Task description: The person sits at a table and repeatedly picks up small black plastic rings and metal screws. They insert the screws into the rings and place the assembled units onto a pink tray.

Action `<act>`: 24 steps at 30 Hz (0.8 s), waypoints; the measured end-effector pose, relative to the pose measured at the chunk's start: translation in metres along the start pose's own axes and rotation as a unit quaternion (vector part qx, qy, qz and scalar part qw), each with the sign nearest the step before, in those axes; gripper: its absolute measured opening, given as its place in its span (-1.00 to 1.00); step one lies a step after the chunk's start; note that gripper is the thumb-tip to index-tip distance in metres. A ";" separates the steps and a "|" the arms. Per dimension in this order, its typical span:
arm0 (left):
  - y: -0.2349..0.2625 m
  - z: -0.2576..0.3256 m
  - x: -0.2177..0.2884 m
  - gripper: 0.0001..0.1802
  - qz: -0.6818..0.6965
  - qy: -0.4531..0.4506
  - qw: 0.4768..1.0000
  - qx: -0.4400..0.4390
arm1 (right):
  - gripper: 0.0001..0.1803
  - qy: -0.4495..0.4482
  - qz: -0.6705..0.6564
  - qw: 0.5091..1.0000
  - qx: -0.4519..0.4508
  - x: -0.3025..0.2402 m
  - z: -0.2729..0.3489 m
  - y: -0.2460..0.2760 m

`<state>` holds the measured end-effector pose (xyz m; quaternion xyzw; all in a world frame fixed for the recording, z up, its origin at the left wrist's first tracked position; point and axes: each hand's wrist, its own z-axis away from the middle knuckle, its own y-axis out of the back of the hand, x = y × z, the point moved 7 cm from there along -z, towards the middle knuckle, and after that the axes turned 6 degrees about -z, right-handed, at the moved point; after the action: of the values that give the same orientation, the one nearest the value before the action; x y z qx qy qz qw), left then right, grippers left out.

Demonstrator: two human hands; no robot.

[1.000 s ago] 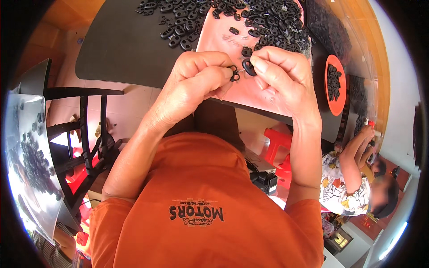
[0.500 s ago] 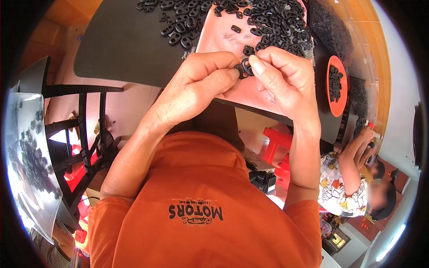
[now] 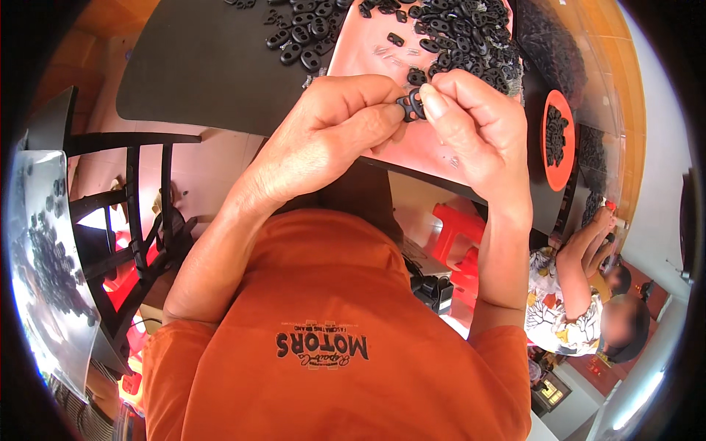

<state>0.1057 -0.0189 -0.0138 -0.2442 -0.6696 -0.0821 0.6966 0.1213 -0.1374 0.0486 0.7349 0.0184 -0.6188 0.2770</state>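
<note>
Above the near edge of a pink mat (image 3: 441, 156), my two hands meet at a small black cord lock (image 3: 412, 107) with holes through it. My left hand (image 3: 334, 136) pinches its left side between thumb and fingers. The right side is gripped by my right hand (image 3: 474, 128), thumb on top. Whether it is one piece or two parts fitted together, I cannot tell. Just beyond my fingers lies a pile of loose black cord lock parts (image 3: 460, 48). Small metal springs (image 3: 454, 162) are scattered on the mat, some near my right hand.
More black oval parts (image 3: 300, 33) lie on the dark table (image 3: 198, 73) at the far left. An orange-red bowl (image 3: 562, 176) of black pieces stands to the right. A black chair frame (image 3: 132, 198) is at left, red stools (image 3: 456, 235) below the table. Another person (image 3: 562, 301) sits at right.
The view has shifted slightly. Both hands stay together on the cord lock, which has turned a little and shows more of its holes between my fingers.
</note>
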 end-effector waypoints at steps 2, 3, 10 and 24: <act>-0.001 0.000 -0.002 -0.77 0.011 -0.005 1.000 0.000 | -0.77 -0.057 -0.049 0.997 -0.016 0.009 0.000 0.002; -0.001 -0.001 -0.001 -0.77 0.013 -0.006 1.000 -0.011 | -0.76 -0.067 -0.073 0.995 -0.012 0.012 0.000 0.002; -0.001 -0.003 -0.001 -0.75 0.038 -0.003 0.999 -0.030 | -0.76 -0.095 -0.150 0.984 -0.015 0.022 0.001 0.001; -0.003 -0.003 0.000 -0.78 0.003 0.004 1.000 -0.009 | -0.82 -0.084 -0.116 0.988 -0.059 0.018 0.000 0.003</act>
<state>0.1070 -0.0227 -0.0134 -0.2525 -0.6655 -0.0871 0.6970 0.1266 -0.1457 0.0331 0.6556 0.1166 -0.7040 0.2469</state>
